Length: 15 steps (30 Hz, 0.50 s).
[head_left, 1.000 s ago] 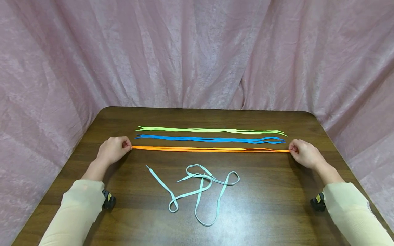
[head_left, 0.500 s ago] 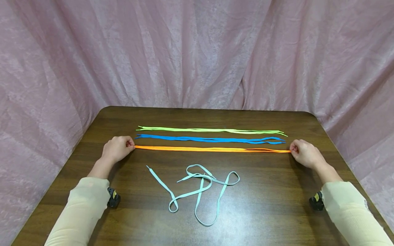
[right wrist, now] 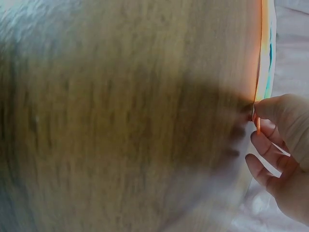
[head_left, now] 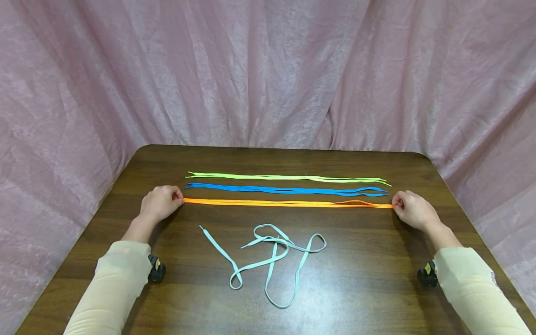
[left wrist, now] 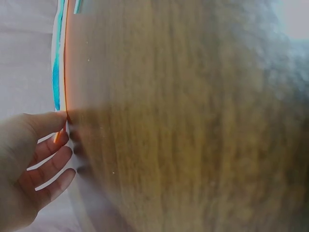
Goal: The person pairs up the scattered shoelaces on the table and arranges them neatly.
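Note:
An orange shoelace (head_left: 268,203), laid out in parallel strands, stretches straight across the table between both hands. My left hand (head_left: 161,203) pinches its left end between thumb and index finger; in the left wrist view a short orange tip (left wrist: 58,137) pokes out past the thumb. At the other end my right hand (head_left: 415,209) pinches the lace the same way, its orange tip (right wrist: 258,126) showing below the thumb. Just beyond lies a blue shoelace (head_left: 268,190), and behind that a lime-green one (head_left: 268,177), both straightened and roughly parallel to the orange.
Nearer the person, a pale mint shoelace (head_left: 259,265) lies in loose loops on the brown wooden table (head_left: 356,279). Pink velvet curtain (head_left: 268,74) hangs around the table's back and sides. Each wrist wears a small black camera (head_left: 157,269).
The left hand has shifted slightly right, keeping its pinch on the orange shoelace. The right hand moved slightly right, then a little back left. The other laces stayed put.

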Each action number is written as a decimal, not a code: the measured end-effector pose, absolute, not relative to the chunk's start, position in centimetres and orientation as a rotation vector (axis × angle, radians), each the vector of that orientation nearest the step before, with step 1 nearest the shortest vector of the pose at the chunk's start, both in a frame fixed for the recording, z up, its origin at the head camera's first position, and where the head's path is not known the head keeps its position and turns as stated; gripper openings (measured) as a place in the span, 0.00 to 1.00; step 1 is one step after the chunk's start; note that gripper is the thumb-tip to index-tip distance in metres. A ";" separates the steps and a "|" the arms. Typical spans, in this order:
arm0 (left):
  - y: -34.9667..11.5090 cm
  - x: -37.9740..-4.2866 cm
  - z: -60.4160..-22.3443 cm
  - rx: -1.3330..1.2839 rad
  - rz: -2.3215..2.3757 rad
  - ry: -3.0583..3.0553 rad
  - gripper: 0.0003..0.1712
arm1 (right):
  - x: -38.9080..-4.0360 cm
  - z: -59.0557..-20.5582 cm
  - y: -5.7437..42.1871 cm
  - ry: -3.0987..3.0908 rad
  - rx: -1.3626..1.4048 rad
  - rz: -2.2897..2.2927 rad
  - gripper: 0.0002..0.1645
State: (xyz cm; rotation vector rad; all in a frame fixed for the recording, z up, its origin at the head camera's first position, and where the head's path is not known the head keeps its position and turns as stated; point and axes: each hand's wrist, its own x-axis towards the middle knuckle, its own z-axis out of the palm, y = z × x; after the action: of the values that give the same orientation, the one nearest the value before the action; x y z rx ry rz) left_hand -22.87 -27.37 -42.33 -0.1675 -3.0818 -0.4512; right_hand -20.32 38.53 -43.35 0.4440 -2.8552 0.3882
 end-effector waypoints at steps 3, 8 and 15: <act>-27.4 -22.8 -42.4 -0.169 -0.449 -3.079 0.05 | -20.3 -43.5 38.5 -2.833 0.467 0.383 0.06; -27.6 -22.6 -42.7 -0.172 -0.447 -3.055 0.05 | -20.3 -43.5 38.5 -2.817 0.481 0.375 0.06; -28.1 -22.3 -42.9 -0.173 -0.459 -3.019 0.05 | -19.9 -43.4 38.6 -2.825 0.484 0.389 0.08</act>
State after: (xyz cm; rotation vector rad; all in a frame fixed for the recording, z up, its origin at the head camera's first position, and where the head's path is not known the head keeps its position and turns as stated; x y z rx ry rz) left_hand -22.27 -28.11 -42.89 -0.1727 -3.0187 -0.4588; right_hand -19.95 38.61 -43.43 0.4839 -2.8253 0.3886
